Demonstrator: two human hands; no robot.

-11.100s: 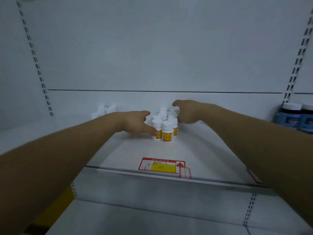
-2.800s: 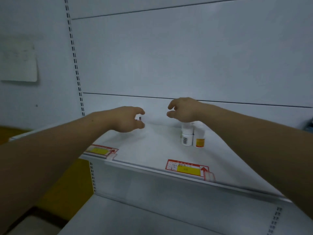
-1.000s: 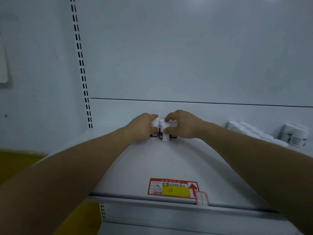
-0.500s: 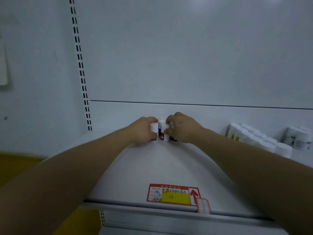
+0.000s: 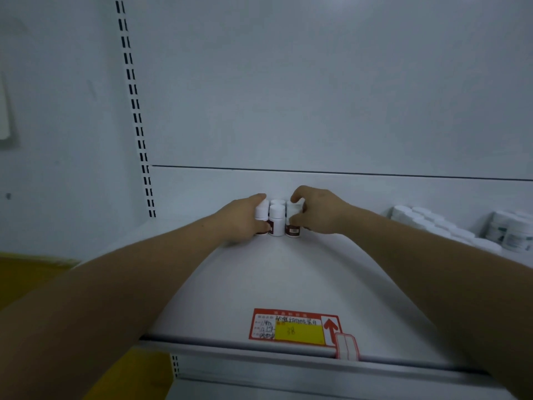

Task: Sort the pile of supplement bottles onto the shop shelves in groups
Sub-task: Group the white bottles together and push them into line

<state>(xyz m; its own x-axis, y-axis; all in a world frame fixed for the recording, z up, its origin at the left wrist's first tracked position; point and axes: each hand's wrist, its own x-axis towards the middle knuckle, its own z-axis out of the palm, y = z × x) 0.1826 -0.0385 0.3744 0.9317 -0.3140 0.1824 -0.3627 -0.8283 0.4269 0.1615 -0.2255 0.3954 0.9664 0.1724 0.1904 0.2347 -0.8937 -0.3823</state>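
left bottle (image 5: 262,211): mostly covered by left hand (image 5: 240,219).
right bottle (image 5: 293,230): top hidden under right hand (image 5: 317,212).
rear bottle (image 5: 277,202): only cap visible.
price tag (image 5: 294,327): handwriting illegible.
far-right bottles (image 5: 516,235): cut by right edge.

one head-worn wide-angle view faces forward and slightly down, close onto the shelf (image 5: 259,284) and back panel (image 5: 317,96).

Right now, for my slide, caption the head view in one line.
Left hand and right hand grip a cluster of bottles at the back of a shelf.
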